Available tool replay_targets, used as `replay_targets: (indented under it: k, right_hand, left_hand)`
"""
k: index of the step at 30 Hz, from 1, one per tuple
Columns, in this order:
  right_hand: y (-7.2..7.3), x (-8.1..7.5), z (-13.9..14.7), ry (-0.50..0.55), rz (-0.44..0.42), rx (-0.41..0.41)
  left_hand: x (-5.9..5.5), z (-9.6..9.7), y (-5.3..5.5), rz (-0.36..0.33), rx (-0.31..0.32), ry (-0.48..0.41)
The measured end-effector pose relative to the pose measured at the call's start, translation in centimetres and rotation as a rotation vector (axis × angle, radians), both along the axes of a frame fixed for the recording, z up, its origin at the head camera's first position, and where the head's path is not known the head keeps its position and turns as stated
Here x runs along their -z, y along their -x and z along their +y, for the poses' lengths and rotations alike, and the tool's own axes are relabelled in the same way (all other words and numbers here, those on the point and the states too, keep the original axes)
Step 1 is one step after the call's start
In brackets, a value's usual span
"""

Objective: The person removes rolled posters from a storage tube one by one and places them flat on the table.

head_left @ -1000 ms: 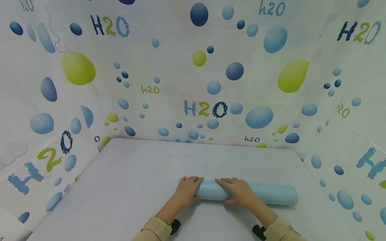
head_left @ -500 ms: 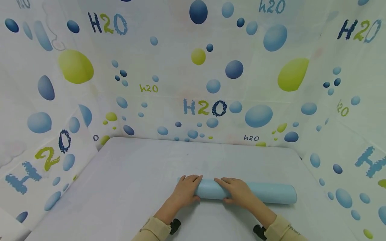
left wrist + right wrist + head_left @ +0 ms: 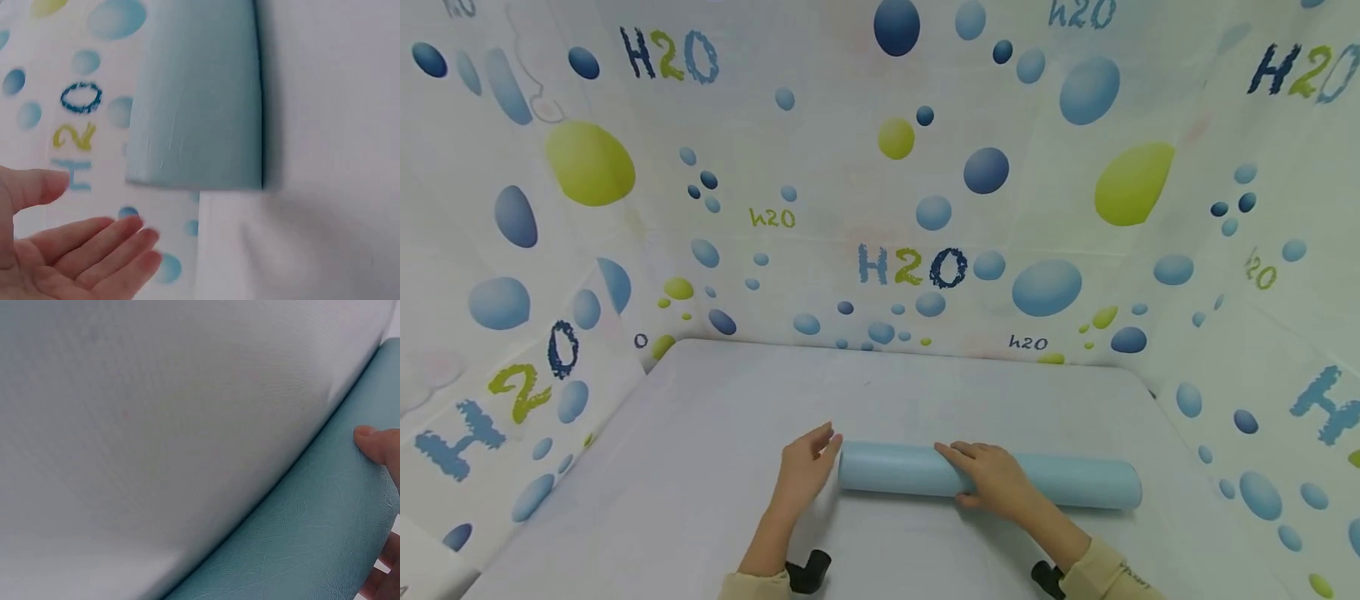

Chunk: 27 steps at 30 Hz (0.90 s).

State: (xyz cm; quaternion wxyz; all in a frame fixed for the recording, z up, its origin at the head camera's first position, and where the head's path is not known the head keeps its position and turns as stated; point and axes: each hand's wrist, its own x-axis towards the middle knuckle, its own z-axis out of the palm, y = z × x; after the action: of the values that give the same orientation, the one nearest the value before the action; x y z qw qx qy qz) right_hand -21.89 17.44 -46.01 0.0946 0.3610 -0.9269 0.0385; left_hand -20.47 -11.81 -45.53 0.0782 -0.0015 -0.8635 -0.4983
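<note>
A light blue roll (image 3: pixel 891 469), like a rolled-up mat with a finely creased, leathery surface, lies crosswise on the white table. My right hand (image 3: pixel 997 481) grips it around the middle, thumb on the near side and fingers over the top. In the right wrist view, the thumb (image 3: pixel 375 445) rests on the creased blue surface (image 3: pixel 294 534). My left hand (image 3: pixel 805 468) is at the roll's left end, fingers loosely bent and holding nothing. The left wrist view shows its palm (image 3: pixel 87 262) beside the roll's end (image 3: pixel 197 125), with a gap between them.
The white table (image 3: pixel 715 433) stretches out to the left and behind the roll. A white cloth backdrop (image 3: pixel 835 167) with blue and green dots and H2O lettering stands along the back and both sides. A black wrist camera (image 3: pixel 809 572) sits at the left cuff.
My left hand has let go of the roll and moved left past its end, uncovering that end. The right hand keeps its grip, and the roll stays where it was.
</note>
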Motion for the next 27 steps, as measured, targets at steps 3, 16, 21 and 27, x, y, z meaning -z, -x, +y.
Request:
replay_targets:
  k: [3,16,21,27]
  right_hand:
    - [-0.1,-0.1,0.0,0.004,0.001,0.008]
    - [0.3,0.4,0.3,-0.004,0.003,0.009]
    - [0.4,0.6,0.3,-0.019,0.004,0.019]
    - [0.3,0.4,0.2,-0.009,0.01,0.01]
  left_hand:
    - [0.4,-1.2,-0.1,-0.112,0.017,-0.152]
    - [2.0,-2.2,-0.3,-0.381,0.353,-0.457]
    - [2.5,-1.8,-0.3,-0.355,0.381,-0.432]
    - [2.9,-2.0,-0.1,-0.311,0.388,-0.403]
